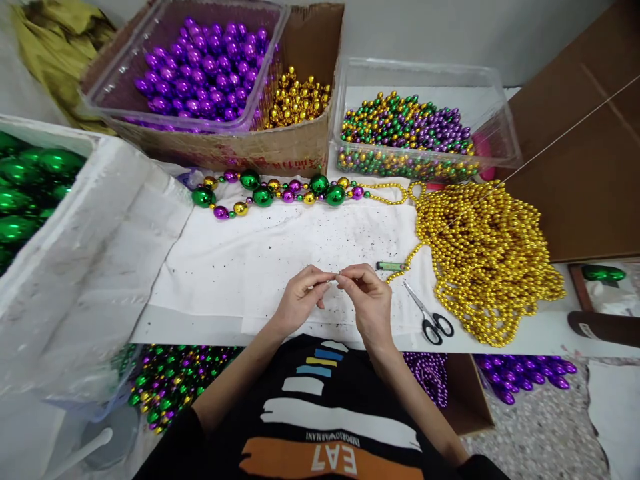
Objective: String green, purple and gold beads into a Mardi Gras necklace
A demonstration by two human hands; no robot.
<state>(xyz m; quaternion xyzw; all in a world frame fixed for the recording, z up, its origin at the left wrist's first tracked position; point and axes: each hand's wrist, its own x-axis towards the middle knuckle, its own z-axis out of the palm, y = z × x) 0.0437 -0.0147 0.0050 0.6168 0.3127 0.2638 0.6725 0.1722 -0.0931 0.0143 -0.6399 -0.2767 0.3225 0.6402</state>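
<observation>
Over the white cloth [300,243], my left hand [303,297] and my right hand [369,300] meet with fingertips pinched together. Something tiny is between them, too small to name. From the heap of gold bead strands [485,253], one strand [413,257] runs to the edge of my right hand, where its end is hidden. A lighter-sized green tube [390,266] lies just beyond that hand. Black-handled scissors [429,315] rest open to its right. Farther back stretches a necklace [263,195] of green, purple and gold beads, with thin gold strands at its right end.
Behind the cloth stand a clear tub [240,127] of purple beads, a cardboard box [300,148] with gold beads, and a clear bin [425,73] of mixed beads. A white foam box [100,220] with large green beads borders the left. A dark cylinder [603,328] lies at right.
</observation>
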